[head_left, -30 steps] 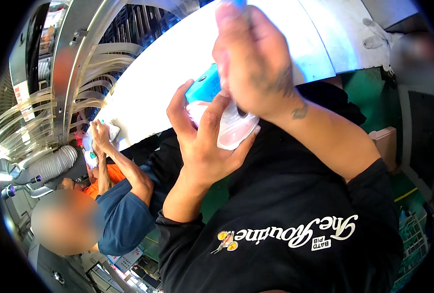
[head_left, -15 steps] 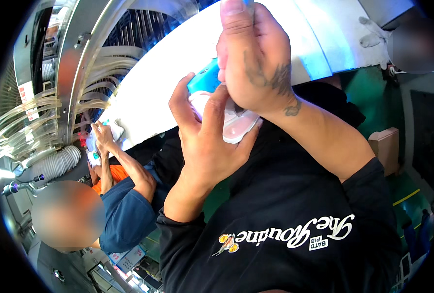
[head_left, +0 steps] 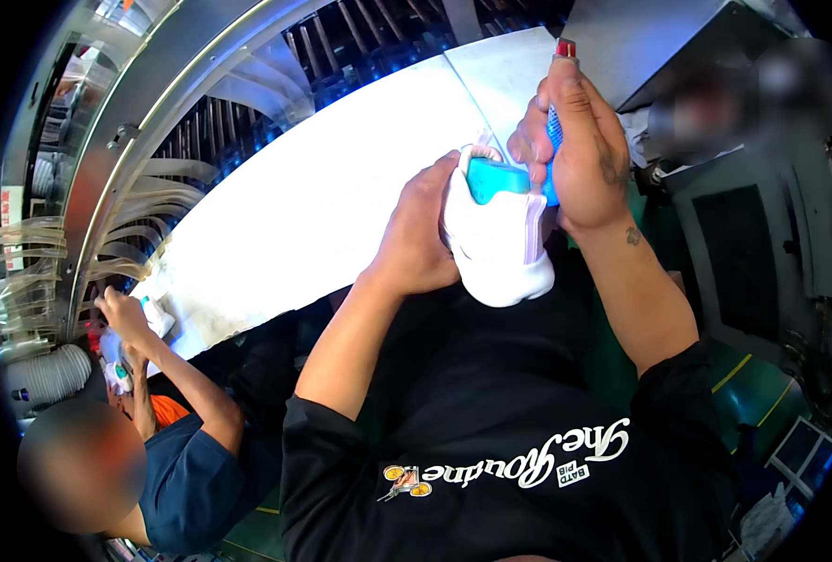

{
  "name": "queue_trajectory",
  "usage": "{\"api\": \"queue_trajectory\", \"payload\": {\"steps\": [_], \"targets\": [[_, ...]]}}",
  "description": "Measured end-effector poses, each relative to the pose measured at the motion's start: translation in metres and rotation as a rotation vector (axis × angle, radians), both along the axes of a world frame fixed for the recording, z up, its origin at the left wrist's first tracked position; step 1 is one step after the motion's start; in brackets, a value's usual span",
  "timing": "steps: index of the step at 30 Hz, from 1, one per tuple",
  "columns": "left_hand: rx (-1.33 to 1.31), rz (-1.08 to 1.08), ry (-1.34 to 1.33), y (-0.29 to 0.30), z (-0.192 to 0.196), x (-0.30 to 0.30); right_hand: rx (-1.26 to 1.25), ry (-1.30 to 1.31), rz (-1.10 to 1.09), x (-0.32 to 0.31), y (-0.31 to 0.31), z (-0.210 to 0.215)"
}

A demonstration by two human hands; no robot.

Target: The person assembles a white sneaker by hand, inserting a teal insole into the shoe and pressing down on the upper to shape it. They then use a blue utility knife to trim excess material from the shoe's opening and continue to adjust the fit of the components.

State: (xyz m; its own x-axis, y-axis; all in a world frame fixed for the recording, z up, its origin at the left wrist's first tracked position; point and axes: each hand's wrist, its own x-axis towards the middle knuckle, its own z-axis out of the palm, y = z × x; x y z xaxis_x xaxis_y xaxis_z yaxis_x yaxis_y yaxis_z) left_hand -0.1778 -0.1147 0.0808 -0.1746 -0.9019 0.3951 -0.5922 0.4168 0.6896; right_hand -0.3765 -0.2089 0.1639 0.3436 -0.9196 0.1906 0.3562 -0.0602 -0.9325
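Note:
A white shoe (head_left: pixel 498 267) with a teal shoe last (head_left: pixel 502 182) inside its opening is held above the table's near edge, rounded end toward me. My left hand (head_left: pixel 419 229) grips the shoe along its left side. Just right of the shoe, my right hand (head_left: pixel 586 140) is closed round a tool with a blue textured handle (head_left: pixel 554 129). A red and metal end sticks up past my thumb. The tool's lower end is beside the shoe's collar, and I cannot tell whether it touches.
A bright white curved table (head_left: pixel 341 178) lies ahead, with a machine of clear tubes (head_left: pixel 149 192) beyond its left end. On the left a co-worker in a dark blue shirt (head_left: pixel 196 487) handles white shoes. A grey cabinet (head_left: pixel 743 244) stands at right.
My right hand has moved off the shoe to the right, bringing the tool into plain view. The shoe has moved right and turned, showing its white upper.

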Motion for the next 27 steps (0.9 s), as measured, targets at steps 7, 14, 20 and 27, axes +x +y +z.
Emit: {"api": "queue_trajectory", "payload": {"steps": [7,14,20,27], "targets": [[-0.033,0.369,-0.538,0.014,0.030,0.041,-0.246,0.020,-0.194,-0.008,-0.001,-0.017],[0.123,0.435,-0.745,0.014,0.024,0.052,0.281,-0.385,0.136,0.067,0.004,-0.045],[0.094,0.489,-0.720,0.015,0.024,0.041,0.376,-0.342,-0.011,0.095,0.002,-0.062],[-0.091,0.550,-0.757,0.013,0.007,0.026,0.325,-0.213,-0.096,0.108,0.020,-0.057]]}}
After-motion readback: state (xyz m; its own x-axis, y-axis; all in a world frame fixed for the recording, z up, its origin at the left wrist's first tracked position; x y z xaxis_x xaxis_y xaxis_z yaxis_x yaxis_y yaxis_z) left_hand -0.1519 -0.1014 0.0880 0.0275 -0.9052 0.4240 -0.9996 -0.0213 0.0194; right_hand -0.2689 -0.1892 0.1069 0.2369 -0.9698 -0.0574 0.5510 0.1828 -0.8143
